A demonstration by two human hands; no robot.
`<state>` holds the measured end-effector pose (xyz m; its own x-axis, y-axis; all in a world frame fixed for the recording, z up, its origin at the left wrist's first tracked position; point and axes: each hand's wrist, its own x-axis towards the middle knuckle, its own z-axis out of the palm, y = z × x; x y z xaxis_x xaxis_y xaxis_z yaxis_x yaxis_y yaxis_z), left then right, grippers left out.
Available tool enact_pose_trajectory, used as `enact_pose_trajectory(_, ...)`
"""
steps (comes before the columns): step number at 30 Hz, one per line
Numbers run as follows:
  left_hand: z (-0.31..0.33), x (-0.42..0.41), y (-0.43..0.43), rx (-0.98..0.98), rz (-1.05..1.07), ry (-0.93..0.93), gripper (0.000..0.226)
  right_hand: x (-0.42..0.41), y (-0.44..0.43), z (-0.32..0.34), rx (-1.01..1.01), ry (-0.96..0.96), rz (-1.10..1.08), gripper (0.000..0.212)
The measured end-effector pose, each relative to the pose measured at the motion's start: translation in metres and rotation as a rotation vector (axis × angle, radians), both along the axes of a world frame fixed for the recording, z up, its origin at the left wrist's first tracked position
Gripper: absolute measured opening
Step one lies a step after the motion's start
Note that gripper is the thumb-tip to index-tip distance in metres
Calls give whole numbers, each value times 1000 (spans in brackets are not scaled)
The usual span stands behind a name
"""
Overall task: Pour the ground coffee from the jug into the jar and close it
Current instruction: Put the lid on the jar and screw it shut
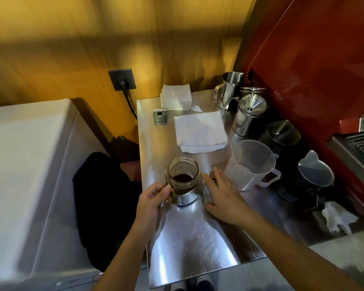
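Observation:
A glass jar point(183, 175) with a side handle stands upright and lidless on the steel counter point(189, 238). Dark ground coffee shows inside it. My left hand point(153, 198) is closed around the jar's handle. Just right of the jar lies a round lid point(206, 193), mostly hidden under my right hand point(221, 196), whose fingers are spread flat over it. Whether the fingers grip the lid cannot be told. The clear plastic jug point(250, 164) stands upright to the right of that hand, apart from it, and looks empty.
A folded white cloth point(200, 132) and a napkin stack point(176, 97) lie behind the jar. Steel and dark pitchers point(284, 135) line the right side by the red machine point(313, 70). A crumpled tissue point(337, 219) lies at the front right. A black bag point(105, 206) hangs left of the counter's edge.

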<state>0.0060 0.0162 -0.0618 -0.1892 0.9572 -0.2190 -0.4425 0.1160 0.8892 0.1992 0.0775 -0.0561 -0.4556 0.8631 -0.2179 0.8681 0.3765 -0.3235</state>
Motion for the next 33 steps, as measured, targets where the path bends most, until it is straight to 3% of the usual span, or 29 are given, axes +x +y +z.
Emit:
enact_pose_trajectory(6, 0, -2, 2, 1, 6, -7, 12, -8, 12, 7, 42, -122, -5, 55)
enact_pose_trajectory(8, 0, -3, 3, -10, 2, -3, 14, -8, 12, 14, 58, -93, -11, 56)
enact_pose_trajectory(12, 0, -4, 3, -25, 3, -4, 17, -2, 10, 36, 21, 46, -75, 66)
enact_pose_trajectory(18, 1, -5, 3, -25, -5, -10, 17, 8, 8, 87, 67, 228, -203, 60)
enact_pose_trajectory(21, 3, -5, 4, -23, -2, -27, 15, 2, 3, 112, 155, 419, -248, 55)
enact_pose_trajectory(26, 5, -6, 4, -37, -16, -7, 14, -19, -1, 132, 123, 764, -247, 39)
enact_pose_trajectory(33, 7, -6, 4, -42, -10, 11, 15, -43, -6, 112, 254, 738, -149, 48)
